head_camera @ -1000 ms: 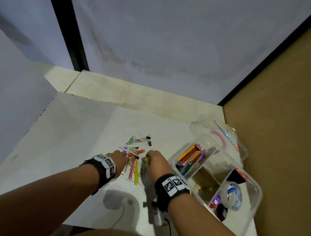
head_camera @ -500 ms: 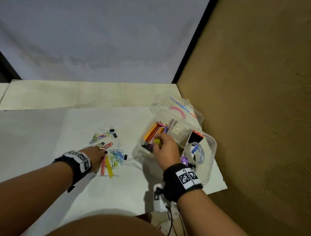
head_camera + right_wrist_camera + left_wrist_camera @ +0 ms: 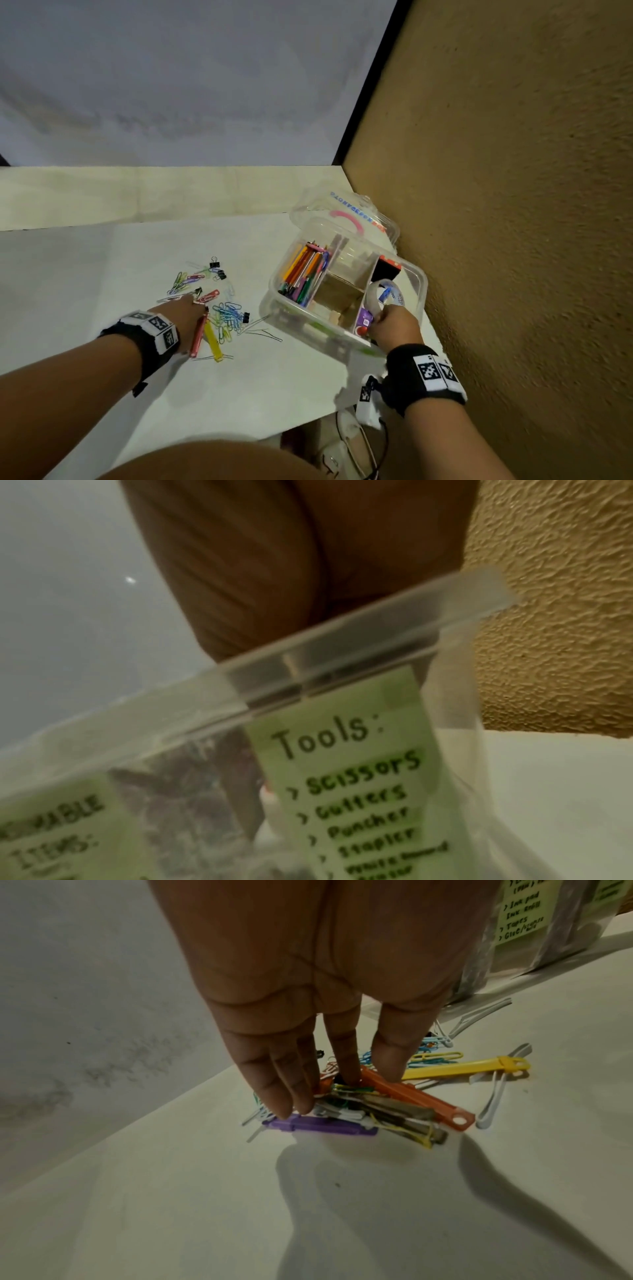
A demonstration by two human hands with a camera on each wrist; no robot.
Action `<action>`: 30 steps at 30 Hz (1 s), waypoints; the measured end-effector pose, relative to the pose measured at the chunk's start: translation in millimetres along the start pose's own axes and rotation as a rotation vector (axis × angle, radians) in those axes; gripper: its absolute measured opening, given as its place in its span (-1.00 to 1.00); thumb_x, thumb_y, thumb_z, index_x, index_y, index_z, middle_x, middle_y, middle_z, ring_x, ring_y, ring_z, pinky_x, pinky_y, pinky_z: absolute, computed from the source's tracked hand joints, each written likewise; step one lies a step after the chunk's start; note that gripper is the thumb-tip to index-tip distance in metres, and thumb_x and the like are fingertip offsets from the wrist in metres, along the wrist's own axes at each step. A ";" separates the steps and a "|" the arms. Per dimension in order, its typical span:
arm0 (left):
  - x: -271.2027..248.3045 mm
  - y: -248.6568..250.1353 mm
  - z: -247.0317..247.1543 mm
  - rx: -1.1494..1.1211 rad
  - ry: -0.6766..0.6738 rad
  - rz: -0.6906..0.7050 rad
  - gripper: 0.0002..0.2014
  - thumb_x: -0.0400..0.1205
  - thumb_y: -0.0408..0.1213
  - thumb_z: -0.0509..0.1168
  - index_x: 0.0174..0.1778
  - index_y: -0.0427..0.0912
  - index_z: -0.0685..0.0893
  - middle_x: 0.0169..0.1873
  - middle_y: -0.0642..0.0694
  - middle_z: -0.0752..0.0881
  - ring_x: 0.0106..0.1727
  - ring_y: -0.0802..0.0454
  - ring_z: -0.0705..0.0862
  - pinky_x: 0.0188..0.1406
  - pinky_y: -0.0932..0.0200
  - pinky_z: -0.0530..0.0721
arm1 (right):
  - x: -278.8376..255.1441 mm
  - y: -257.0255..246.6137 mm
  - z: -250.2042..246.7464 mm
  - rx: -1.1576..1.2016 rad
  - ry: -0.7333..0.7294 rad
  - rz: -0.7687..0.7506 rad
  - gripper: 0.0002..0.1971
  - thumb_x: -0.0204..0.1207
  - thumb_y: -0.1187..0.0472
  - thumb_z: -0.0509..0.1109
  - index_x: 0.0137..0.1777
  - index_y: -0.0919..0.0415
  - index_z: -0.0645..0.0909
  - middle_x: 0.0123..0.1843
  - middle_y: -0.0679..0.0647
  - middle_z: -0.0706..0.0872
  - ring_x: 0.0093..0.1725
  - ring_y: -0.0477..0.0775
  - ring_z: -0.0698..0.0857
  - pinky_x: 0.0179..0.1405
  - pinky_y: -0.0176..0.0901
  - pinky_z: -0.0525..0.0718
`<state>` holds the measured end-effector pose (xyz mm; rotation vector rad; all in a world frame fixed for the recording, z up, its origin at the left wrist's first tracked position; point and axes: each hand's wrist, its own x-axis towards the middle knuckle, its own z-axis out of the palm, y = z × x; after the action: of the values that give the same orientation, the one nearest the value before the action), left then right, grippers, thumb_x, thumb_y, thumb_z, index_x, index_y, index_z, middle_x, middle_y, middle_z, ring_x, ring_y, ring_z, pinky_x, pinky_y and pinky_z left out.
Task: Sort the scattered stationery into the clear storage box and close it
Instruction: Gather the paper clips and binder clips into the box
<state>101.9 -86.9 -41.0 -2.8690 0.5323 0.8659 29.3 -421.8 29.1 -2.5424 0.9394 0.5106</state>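
Currently: my left hand (image 3: pixel 308 993), fingers straight, presses the clip pile (image 3: pixel 369 1110) left of the clear box (image 3: pixel 419 284), clips' length pointing boxward; right hand (image 3: pixel 394 325) inside its near compartment, fingers hidden.

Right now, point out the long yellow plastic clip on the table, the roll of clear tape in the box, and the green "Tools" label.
long yellow plastic clip (image 3: pixel 213 341): head view, mid-length of its bar.
roll of clear tape (image 3: pixel 396 295): head view, its printed side.
green "Tools" label (image 3: pixel 346 777): right wrist view, centre of paper.
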 end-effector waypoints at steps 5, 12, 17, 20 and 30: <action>-7.4 -3.1 0.4 0.004 0.044 -0.014 -0.72 0.67 -0.07 0.14 0.25 0.01 0.57 0.17 -0.03 0.60 0.20 -0.01 0.66 0.09 0.20 0.60 | -0.1 -9.8 5.2 -0.094 -0.007 0.061 -0.58 0.42 0.14 0.52 0.23 0.32 0.63 0.12 0.26 0.74 0.14 0.23 0.70 0.07 -0.13 0.61; -16.2 -11.2 6.0 -0.004 0.023 -0.037 -0.69 0.68 -0.21 0.10 0.34 -0.04 0.50 0.26 -0.06 0.56 0.29 -0.05 0.61 0.17 0.16 0.57 | -10.8 -29.0 -6.1 -0.040 0.047 0.088 -0.72 0.51 0.21 0.36 0.17 0.31 0.65 0.03 0.26 0.72 0.10 0.26 0.69 0.03 -0.06 0.62; -17.9 -15.8 10.4 -0.041 0.025 -0.041 -0.65 0.68 -0.24 0.09 0.40 -0.03 0.46 0.28 -0.07 0.56 0.31 -0.06 0.59 0.22 0.13 0.56 | -42.3 -71.5 -1.1 0.212 0.230 -0.341 -0.89 0.48 0.27 0.28 -0.24 0.27 0.57 -0.36 0.15 0.64 -0.28 0.19 0.66 -0.25 -0.01 0.68; -18.5 -19.1 19.0 -0.074 0.062 -0.031 -0.58 0.65 -0.25 0.14 0.45 -0.02 0.40 0.30 -0.09 0.54 0.34 -0.09 0.56 0.25 0.09 0.57 | -59.5 -103.0 17.9 0.201 0.169 -0.546 -0.83 0.52 0.24 0.30 -0.30 0.19 0.50 -0.39 0.04 0.58 -0.41 -0.03 0.53 -0.45 -0.23 0.47; -25.7 -27.2 41.4 -0.210 0.123 0.009 -0.54 0.64 -0.30 0.14 0.50 -0.05 0.39 0.45 -0.11 0.43 0.44 -0.13 0.46 0.39 -0.02 0.53 | -48.5 -121.6 116.1 -0.317 -0.238 -0.539 -0.58 0.56 0.34 0.24 0.43 0.21 0.46 0.39 0.18 0.55 0.38 0.16 0.54 0.47 0.00 0.49</action>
<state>70.2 -45.8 -61.5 -3.1295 0.4930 0.7942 53.4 -256.1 -21.5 -2.7702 0.0759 0.8121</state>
